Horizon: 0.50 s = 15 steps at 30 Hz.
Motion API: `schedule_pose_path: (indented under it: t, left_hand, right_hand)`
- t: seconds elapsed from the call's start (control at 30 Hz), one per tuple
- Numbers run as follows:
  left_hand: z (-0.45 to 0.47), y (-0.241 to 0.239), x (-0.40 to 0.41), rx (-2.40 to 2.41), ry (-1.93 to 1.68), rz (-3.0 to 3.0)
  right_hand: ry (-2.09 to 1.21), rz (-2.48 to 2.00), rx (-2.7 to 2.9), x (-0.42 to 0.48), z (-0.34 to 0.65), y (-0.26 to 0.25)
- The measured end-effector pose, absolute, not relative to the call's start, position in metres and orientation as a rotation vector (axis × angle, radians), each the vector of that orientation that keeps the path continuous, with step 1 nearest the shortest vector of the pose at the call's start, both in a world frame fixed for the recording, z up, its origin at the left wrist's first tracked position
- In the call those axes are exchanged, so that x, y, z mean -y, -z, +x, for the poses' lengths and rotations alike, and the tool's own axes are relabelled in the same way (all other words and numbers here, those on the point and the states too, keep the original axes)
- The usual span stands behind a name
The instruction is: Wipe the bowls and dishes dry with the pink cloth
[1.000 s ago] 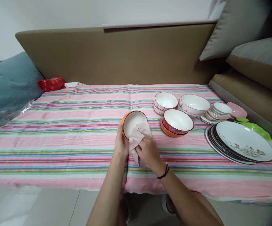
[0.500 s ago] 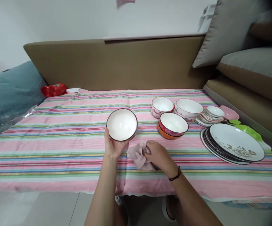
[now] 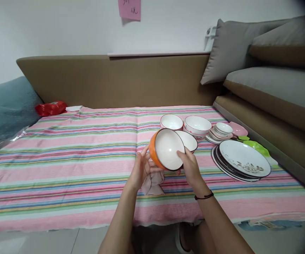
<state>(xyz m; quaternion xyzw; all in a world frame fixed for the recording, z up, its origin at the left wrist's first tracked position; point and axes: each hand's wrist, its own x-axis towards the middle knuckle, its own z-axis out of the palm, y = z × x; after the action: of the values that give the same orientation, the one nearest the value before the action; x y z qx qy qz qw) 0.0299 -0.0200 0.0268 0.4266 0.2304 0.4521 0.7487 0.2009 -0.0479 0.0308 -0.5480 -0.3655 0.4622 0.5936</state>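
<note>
The orange bowl [image 3: 168,150] is up in the air, just above the striped cover [image 3: 75,158], near the middle of my view. It is tipped on its side, so its white inside faces me and a little to the right. I think it is held that way so the inside is easy to see.

My left hand [image 3: 139,169] is pressed on the orange outside, with the fingers [image 3: 145,152] spread wide to hold up the round back. My right hand [image 3: 190,169] grips the rim on the low right side, with the fingers curled over the edge. Both hands are holding the bowl, one on each side, so I think it cannot slip or roll.

A small pink cloth [image 3: 152,183] lies crumpled on the cover, right under the bowl and beside my left wrist. No hand is touching it.

Just behind the orange bowl is another bowl [image 3: 190,140], white inside. Farther back stand two white bowls [image 3: 197,124]. To the right are a pile of little plates [image 3: 222,128] and a pile of big plates [image 3: 243,163]. The same kinds are piled together, which saves room.

A red bag [image 3: 50,107] lies far off at the back left.
</note>
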Motion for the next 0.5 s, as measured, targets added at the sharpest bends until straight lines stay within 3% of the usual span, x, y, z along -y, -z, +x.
schedule_pose_path:
  t: [0.2,0.5]
  left_hand:
    - [0.055,-0.037,0.022,-0.703,-1.221,1.29]
    - [0.085,-0.033,0.022,-0.716,-1.133,1.44]
  right_hand:
    - [-0.833,-1.218,0.631,0.035,0.238,-0.04]
    - [-0.643,-1.384,0.551,0.023,0.273,-0.022]
